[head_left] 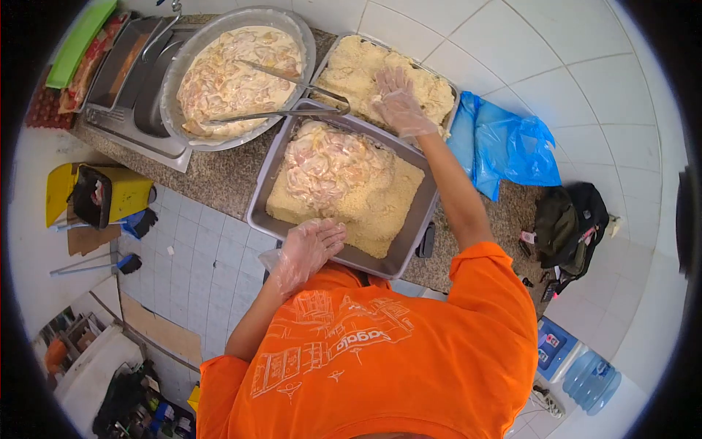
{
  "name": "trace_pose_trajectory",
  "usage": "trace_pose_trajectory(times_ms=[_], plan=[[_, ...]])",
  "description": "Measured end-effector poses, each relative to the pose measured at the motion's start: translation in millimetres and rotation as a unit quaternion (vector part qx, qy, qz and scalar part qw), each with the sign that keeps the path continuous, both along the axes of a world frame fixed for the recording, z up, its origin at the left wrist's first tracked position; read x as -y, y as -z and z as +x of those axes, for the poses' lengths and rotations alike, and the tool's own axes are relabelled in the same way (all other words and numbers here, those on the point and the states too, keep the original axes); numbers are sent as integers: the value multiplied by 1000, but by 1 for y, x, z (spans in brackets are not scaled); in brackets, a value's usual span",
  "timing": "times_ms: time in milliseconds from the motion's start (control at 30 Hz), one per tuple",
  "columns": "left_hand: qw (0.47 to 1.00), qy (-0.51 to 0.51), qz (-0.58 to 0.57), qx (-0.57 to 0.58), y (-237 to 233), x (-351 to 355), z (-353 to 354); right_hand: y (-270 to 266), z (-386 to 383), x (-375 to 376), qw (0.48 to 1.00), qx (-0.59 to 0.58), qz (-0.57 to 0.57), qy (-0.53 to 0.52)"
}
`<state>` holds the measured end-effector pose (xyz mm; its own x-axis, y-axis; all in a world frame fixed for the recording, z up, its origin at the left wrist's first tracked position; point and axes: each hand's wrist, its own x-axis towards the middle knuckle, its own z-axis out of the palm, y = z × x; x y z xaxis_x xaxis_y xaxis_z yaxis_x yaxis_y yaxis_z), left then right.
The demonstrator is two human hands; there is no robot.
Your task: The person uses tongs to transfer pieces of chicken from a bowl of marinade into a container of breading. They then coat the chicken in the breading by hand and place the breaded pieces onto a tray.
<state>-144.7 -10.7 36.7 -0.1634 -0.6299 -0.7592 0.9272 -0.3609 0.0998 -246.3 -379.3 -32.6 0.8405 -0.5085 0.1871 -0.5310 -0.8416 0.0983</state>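
Note:
My left hand (306,250), in a clear plastic glove, lies at the near left edge of a grey tub (257,197), fingers stretched out over the crumbs. The tub holds pale breadcrumbs (391,223) with a heap of wet, coated raw meat (329,164) on them. My right hand (398,102), also gloved, is spread flat on crumb-covered pieces (351,69) in a second tray (455,99) behind the tub. Neither hand grips anything visible. Metal tongs (281,115) rest across a large round basin (311,55) of meat in creamy batter.
A sink (150,110) and a green tray (80,44) are at the left. Blue plastic bags (504,146) and a dark bag (578,227) lie right on the granite counter (227,179). A yellow bin (131,194) stands on the floor at left.

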Motion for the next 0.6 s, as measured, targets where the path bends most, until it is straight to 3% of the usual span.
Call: trace_pose_trajectory(times_ms=[100,167,267,433,600], plan=[[1000,-21,18,-4,-3,-4,4,5,10,14,995,-5,87,-46],[999,-44,24,-15,-3,-5,7,5,13,14,983,-30,101,-151],[996,-75,18,-38,-4,-7,8,6,18,9,983,-97,55,-143],[996,-83,18,-13,-2,-3,4,21,23,11,984,-102,17,-142],[998,-60,-3,4,-3,-8,12,-24,16,3,984,-100,19,-144]])
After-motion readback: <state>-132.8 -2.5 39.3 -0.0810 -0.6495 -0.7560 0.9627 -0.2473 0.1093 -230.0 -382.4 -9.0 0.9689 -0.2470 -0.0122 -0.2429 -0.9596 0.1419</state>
